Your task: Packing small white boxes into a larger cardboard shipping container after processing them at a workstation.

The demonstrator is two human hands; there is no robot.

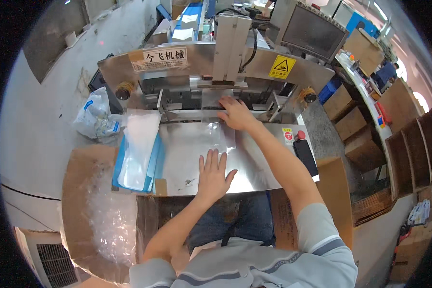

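- Rough, whitewashed wall (29,134) borders the station on the left; brown cardboard boxes (353,121) with flat, square-cut sides stand on the right.
- Work surface (180,144): smooth, reflective sheet metal, with a machine behind it.
- Machine front panel (254,61): bare metal, broad and low, bearing a yellow rectangular label (282,67). An upright squared metal column (231,45) stands at its centre.
- Clear film (217,134): thin, flexible and glossy; lies over the middle of the work surface and extends back beneath the column.
- Right hand (237,114): palm down on the rear part of the film, fingers extended, thumb held apart.
- Left hand (214,175): palm down over the surface, fingers straight and slightly spread, thumb well out; grasps nothing. Fingertips lie at the near end of the film; contact cannot be told.
- Blue bin (158,161): rigid, open-topped; holds a stack of translucent plastic sleeves (139,149) that rises above its rim.
- Large carton (72,192): corrugated cardboard, left of the person, containing crumpled transparent plastic (111,216).
- Right end of surface: round red button (300,135), just beside a flat black phone (306,157).
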